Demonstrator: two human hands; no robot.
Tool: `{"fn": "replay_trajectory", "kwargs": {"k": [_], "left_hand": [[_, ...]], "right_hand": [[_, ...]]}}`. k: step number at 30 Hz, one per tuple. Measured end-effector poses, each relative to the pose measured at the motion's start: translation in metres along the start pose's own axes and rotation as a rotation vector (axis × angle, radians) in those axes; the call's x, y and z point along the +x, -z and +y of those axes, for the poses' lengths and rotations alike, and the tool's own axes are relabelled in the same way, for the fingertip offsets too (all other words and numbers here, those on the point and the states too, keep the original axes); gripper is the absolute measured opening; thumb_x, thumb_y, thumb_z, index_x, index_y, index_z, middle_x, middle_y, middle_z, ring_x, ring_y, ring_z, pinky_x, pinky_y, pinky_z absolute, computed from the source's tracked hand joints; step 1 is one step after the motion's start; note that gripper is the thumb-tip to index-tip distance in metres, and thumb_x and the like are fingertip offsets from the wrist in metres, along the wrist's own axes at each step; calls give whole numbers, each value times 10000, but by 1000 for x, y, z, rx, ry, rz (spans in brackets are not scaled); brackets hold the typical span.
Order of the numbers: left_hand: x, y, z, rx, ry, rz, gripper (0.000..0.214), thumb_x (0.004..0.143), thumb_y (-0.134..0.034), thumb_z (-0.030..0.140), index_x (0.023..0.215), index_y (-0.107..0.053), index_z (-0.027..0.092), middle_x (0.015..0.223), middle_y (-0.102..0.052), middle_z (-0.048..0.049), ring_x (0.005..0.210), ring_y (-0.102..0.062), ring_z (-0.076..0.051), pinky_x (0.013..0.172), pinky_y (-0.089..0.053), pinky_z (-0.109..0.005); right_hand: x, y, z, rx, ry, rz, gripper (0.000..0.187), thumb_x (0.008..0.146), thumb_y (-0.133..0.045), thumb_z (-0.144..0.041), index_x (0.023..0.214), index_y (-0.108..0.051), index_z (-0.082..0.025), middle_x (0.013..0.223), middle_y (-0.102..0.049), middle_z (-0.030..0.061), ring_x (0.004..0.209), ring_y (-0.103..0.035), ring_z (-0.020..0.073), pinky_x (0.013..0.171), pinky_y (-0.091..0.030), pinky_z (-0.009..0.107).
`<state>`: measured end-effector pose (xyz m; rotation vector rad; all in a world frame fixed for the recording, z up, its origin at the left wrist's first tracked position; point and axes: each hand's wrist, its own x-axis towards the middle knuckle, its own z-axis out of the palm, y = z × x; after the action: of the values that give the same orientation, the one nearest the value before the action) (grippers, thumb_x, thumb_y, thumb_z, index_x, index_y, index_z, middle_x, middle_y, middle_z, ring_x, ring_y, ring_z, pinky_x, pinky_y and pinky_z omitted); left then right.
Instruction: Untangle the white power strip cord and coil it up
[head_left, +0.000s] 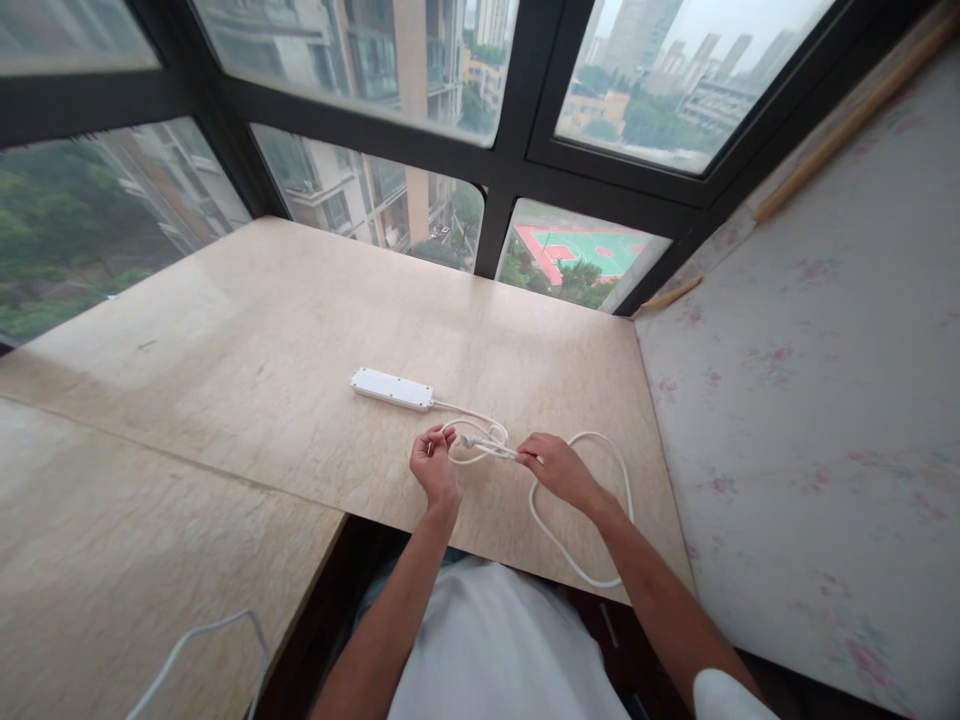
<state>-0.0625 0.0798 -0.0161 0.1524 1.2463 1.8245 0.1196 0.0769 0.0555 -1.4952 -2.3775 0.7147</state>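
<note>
A white power strip [392, 389] lies on the pale stone-patterned sill, with small dark dots along its upper face. Its white power cord [472, 412] runs from the right end into a small tangle of loops between my hands. My left hand [436, 465] pinches the left side of a loop, fingers closed. On the other side, my right hand [561, 470] grips the cord where several strands come together. A plug [470, 441] shows amid the loops. From my right hand a wide loop of cord spreads over the sill to the right.
Dark-framed windows [517, 90] border the far side of the sill [300, 320]. A wall with flowered paper [787, 420] closes off the right. Another white cable [202, 632] lies at the lower left, near the edge of the nearer slab [150, 540].
</note>
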Motion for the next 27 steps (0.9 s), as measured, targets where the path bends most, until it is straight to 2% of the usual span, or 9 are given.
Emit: {"fn": "replay_trajectory", "kwargs": {"k": [3, 5, 7, 11, 14, 17, 22, 27], "left_hand": [[1, 1, -1, -12, 17, 14, 166, 687, -673, 156, 709, -513, 117, 934, -628, -55, 768, -664, -115, 830, -536, -319], [3, 1, -2, -25, 24, 18, 165, 684, -672, 153, 709, -513, 117, 916, -626, -52, 757, -662, -110, 834, -534, -317], [5, 2, -3, -28, 26, 20, 177, 684, -675, 159, 704, -504, 121, 901, -625, -47, 748, -659, -106, 839, -531, -318], [10, 4, -1, -28, 36, 19, 200, 676, -682, 161, 706, -488, 125, 907, -617, -45, 749, -657, -103, 840, -522, -309], [14, 4, 5, -47, 47, 25, 192, 666, -673, 150, 717, -489, 126, 897, -614, -45, 739, -655, -104, 803, -518, -288], [17, 5, 14, -82, 75, 19, 181, 640, -659, 129, 712, -493, 127, 869, -624, -43, 723, -651, -108, 741, -510, -257], [25, 9, 28, -69, 98, -4, 178, 618, -642, 130, 725, -501, 132, 837, -638, -40, 686, -637, -105, 665, -482, -228], [31, 14, 39, -38, 116, -12, 168, 621, -635, 136, 748, -525, 129, 796, -638, -37, 673, -632, -109, 631, -458, -219]], "right_hand": [[-6, 15, 1, 248, 40, 112, 254, 938, -517, -332, 823, -657, -154, 828, -645, 61, 795, -566, 163, 751, -422, 300], [-11, 30, 4, 444, -5, 207, 293, 926, -529, -406, 830, -641, -153, 796, -631, 53, 762, -567, 155, 710, -433, 285], [-16, 48, 9, 659, -55, 357, 303, 903, -557, -446, 843, -630, -158, 759, -612, 38, 724, -566, 144, 680, -444, 273], [-24, 89, 28, 1057, -48, 712, 253, 817, -681, -424, 835, -606, -183, 812, -574, -4, 592, -497, 74, 660, -462, 262], [-27, 105, 52, 1175, -96, 818, 250, 769, -731, -383, 817, -588, -184, 792, -546, -22, 506, -400, 36, 568, -434, 225], [-29, 98, 84, 1305, -205, 813, 263, 726, -758, -347, 793, -576, -170, 771, -531, -28, 493, -372, 23, 523, -407, 198], [-28, 64, 135, 1514, -469, 733, 219, 717, -741, -265, 767, -562, -149, 697, -527, -33, 492, -419, 30, 492, -402, 178], [-26, 38, 158, 1600, -634, 692, 165, 762, -691, -238, 748, -549, -157, 645, -552, -28, 471, -454, 54, 458, -418, 184]]}}
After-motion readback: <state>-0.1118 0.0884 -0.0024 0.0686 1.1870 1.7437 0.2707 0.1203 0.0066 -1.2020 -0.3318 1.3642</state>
